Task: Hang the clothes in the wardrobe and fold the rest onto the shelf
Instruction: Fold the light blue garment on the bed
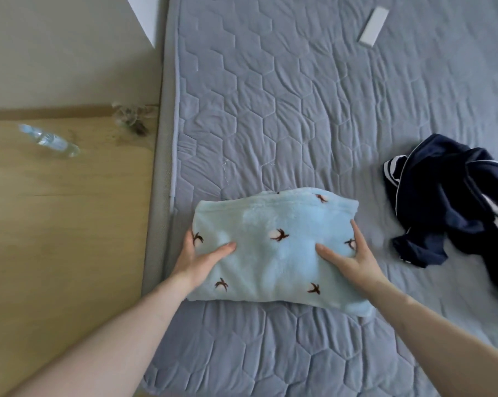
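Fleece garment (273,250), pale blue with small brown-and-white motifs, lies folded into a thick rectangle near the front edge of the mattress (313,110), toward its left side. That mattress, the largest thing in view, is covered in grey-blue fabric quilted in hexagons. Left of it runs a light wooden floor (64,224). A dark navy garment (454,202) with white stripes sits crumpled by the mattress's right edge, well apart from the fleece. The left hand (197,257) grasps the fleece's left end, thumb on top, fingers tucked under as far as I can tell. The right hand (349,257) lies flat on the right end, fingers spread and pressing. A white flat box (373,27) rests near the far right corner. A clear plastic bottle (48,140) lies on the floor.
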The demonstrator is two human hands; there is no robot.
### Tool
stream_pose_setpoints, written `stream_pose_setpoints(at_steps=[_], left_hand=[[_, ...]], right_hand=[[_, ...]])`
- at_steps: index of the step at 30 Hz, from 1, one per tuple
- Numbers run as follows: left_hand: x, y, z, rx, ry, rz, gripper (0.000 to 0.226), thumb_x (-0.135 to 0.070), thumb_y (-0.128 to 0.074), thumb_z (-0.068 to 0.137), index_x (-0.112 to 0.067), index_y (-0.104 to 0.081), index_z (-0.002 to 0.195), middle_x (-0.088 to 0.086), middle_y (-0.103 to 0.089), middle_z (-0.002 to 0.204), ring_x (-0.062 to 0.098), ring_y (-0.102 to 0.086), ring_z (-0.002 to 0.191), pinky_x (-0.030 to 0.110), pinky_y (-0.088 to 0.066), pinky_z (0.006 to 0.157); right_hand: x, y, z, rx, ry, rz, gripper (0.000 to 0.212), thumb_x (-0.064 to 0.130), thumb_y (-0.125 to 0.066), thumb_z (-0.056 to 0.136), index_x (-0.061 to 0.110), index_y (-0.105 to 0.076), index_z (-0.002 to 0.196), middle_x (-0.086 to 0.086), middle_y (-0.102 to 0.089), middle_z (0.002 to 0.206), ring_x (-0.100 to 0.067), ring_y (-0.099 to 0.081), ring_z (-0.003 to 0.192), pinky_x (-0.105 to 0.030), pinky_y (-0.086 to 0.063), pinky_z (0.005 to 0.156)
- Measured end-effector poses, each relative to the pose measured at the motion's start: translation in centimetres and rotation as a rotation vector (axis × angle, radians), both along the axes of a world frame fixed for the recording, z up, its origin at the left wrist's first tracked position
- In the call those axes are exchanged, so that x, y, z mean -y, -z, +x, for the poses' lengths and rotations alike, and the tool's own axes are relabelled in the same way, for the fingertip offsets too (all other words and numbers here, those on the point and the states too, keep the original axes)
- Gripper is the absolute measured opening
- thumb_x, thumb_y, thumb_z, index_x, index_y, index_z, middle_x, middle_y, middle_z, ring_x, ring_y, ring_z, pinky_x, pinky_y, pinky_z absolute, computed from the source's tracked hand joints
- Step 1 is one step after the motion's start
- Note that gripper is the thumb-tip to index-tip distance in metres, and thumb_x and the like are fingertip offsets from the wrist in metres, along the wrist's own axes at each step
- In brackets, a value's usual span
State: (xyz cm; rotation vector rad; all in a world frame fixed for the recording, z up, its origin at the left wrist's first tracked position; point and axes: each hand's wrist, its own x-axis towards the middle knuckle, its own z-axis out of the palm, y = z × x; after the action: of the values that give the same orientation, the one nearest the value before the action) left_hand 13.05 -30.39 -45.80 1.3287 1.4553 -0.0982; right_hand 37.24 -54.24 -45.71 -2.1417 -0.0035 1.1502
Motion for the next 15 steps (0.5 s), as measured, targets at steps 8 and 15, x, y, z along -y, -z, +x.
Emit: stream_pose_setpoints(at_steps=[8,15], left_hand=[[0.4,-8.0,1.0,0.136,-0.021,-0.113,0.055,-0.031,-0.095,0.068,-0.031,-0.066,0.115,-0.01,-0.079,0.099,0.009,-0.076,0.084,0.03,-0.059,0.072],[4.2,-24.9,-5.2,0.149,-0.134,-0.108,0.073,-0.046,-0.096,0.061,-0.039,-0.058,0.123,-0.014,-0.077,0.104,0.013,-0.075,0.096,0.045,-0.06,0.091]], right_hand=[[0.3,-6.3,-0.1,-0.065,0.095,0.068,0.06,0.042,-0.097,0.062,0.043,-0.068,0.115,0.011,-0.078,0.102,-0.018,-0.076,0.092,-0.046,-0.062,0.086],[1.6,-22.5,-2.9,-0.119,0.015,0.151,0.056,0.037,-0.095,0.068,0.044,-0.066,0.115,0.014,-0.078,0.098,-0.018,-0.076,0.09,-0.046,-0.063,0.084]])
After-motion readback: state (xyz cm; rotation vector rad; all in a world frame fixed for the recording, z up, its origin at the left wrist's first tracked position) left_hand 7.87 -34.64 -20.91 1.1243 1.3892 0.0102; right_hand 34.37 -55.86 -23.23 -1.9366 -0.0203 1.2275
